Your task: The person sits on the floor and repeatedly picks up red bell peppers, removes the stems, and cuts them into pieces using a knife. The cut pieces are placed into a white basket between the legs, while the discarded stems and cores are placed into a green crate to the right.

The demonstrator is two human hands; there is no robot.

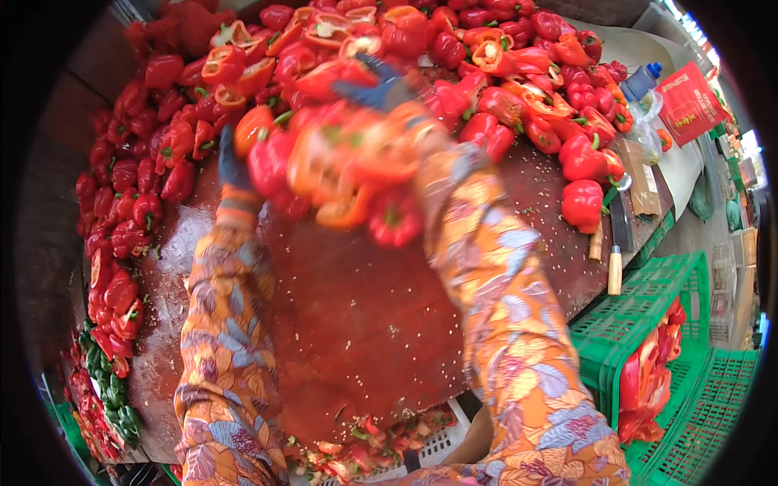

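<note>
On the red-brown tabletop [364,316], a motion-blurred heap of red and orange bell peppers [340,164], some cut, lies between my forearms. My left hand [233,161], in a dark blue glove with an orange cuff, is flat at the heap's left side, beside an orange-red pepper. Its palm side is hidden. In a matching glove, my right hand [380,85] reaches across the heap's far side with fingers spread, blurred. My right wrist and sleeve edge border the heap's right side.
More peppers [486,48] bank the far and left edges. Right are a wooden-handled knife [617,243], a blue-capped bottle [641,82], a red box [693,103] and green crates [638,304] with peppers. A white crate [440,446] of trimmings [364,449] stands at the near edge.
</note>
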